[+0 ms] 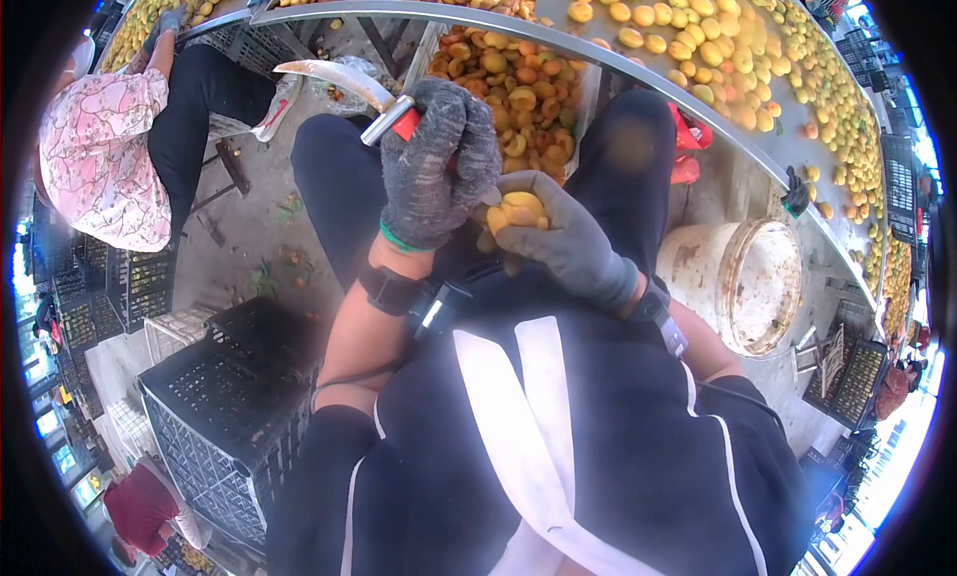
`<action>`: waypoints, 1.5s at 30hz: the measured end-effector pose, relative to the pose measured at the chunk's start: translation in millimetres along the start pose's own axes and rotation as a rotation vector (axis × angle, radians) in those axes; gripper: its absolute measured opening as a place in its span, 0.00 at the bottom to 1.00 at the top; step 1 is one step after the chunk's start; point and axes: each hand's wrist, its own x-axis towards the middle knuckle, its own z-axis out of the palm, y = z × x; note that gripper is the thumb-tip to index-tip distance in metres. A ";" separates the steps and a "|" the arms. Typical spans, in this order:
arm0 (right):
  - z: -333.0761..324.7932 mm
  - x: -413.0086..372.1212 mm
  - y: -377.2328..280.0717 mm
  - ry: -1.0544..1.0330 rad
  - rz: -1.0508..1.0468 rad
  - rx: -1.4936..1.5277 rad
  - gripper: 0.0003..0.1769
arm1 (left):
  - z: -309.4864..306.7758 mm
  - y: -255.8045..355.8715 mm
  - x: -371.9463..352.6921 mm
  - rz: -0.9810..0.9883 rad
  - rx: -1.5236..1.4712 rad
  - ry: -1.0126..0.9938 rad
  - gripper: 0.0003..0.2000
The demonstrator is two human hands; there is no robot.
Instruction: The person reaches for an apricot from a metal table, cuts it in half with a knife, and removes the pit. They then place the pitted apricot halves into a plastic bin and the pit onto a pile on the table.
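Observation:
My left hand point(439, 162), in a dark grey knit glove with a green cuff edge, is closed around the handle of a curved knife point(339, 80). Its rusty-looking blade points away to the left, past a metal collar and a bit of red. Close beside it, my right hand point(573, 237) in a smoother grey glove grips a yellow-orange apricot point(518, 213), which appears split into pieces. Beyond both hands, between my knees, stands a crate of cut apricots point(523, 93).
A metal-edged table point(598, 50) spread with whole apricots point(738, 38) curves across the front. On my right lies a stained white bucket point(763, 287); a black plastic crate point(234, 377) stands on my left. A person in a pink patterned top point(105, 157) sits at the left.

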 end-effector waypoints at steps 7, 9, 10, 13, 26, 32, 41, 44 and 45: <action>9.1 -3.1 -2.6 0.053 -0.017 -0.036 0.22 | 5.2 -3.2 -1.8 -0.001 -0.008 0.043 0.07; 9.6 -3.4 -2.1 0.048 -0.010 -0.042 0.22 | 4.0 -5.6 -1.2 -0.036 -0.026 0.012 0.07; 11.4 -3.6 -1.9 0.048 -0.007 -0.042 0.22 | 2.7 -7.0 -1.2 -0.071 -0.044 -0.019 0.07; 16.8 -3.7 -3.1 0.072 -0.021 -0.071 0.21 | -5.6 -8.0 -0.3 -0.127 -0.204 -0.089 0.08; 12.1 -0.4 -10.9 0.087 0.188 -0.162 0.20 | 1.3 -13.1 -3.5 -0.109 0.057 0.155 0.10; 20.3 2.7 -6.2 0.148 0.130 -0.168 0.23 | -5.2 -9.2 -5.8 -0.165 -0.017 0.095 0.09; 14.0 -0.9 1.5 0.114 0.237 0.022 0.23 | -18.9 -20.0 -16.6 -0.335 -0.228 -0.038 0.08; 9.7 -1.1 12.7 0.064 0.273 0.040 0.24 | -8.0 -17.6 -21.3 -0.417 -0.005 0.068 0.06; 10.1 -0.3 16.4 0.088 0.240 -0.029 0.24 | -4.1 -16.2 -19.8 -0.416 -0.004 0.070 0.06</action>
